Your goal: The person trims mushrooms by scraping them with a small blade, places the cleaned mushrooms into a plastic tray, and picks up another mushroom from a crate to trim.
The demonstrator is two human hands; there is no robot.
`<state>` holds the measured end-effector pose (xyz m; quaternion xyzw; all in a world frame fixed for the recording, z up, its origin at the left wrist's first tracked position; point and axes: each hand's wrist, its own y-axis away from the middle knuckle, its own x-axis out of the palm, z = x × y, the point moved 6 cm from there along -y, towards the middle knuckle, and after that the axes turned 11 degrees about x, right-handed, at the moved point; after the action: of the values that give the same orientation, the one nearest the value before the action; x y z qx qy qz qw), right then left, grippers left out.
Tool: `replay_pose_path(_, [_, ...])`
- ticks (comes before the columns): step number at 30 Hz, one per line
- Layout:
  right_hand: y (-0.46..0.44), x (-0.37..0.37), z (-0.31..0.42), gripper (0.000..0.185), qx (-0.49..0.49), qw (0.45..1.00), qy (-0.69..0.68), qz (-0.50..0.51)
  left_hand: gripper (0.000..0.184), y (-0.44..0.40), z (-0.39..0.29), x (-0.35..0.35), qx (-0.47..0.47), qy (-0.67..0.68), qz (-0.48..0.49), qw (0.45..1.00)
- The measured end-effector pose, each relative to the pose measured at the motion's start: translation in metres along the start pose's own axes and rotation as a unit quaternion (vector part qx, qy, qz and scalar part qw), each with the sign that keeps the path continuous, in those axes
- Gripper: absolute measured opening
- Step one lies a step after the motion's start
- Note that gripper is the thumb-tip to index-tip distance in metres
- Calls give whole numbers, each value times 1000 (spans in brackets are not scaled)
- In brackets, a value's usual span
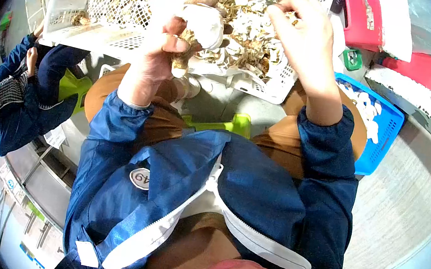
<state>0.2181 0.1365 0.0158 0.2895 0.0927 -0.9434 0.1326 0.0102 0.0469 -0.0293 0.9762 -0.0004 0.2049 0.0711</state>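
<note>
My left hand [160, 55] is closed around a bulb-like piece with a pale, round white top [205, 26] and a brown, rough stem end [183, 52]. To the right, my right hand [303, 30] is raised over a white perforated basket [256, 88] full of cream and brown scraps [247, 9]. Its thumb and forefinger are bent towards each other near the scraps; anything between them is too small to make out.
Another white basket [60, 18] stands at upper left, near a seated co-worker [21, 94]. A blue basket [384, 142] with white pieces is at right, below a red container [361, 18] and a green object [352, 59]. A green stool [241, 124] shows between my legs.
</note>
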Motion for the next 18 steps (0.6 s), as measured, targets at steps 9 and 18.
replay_pose_path(9, [16, 13, 36, 12, -91, 989, -43, 111, 73, -2, -11, 7, 125, -260, -11, 958])
replay_pose_path(18, [22, 25, 42, 12, -180, 980, 20, 84, 68, 2, -24, 23, 186, -507, 19, 842])
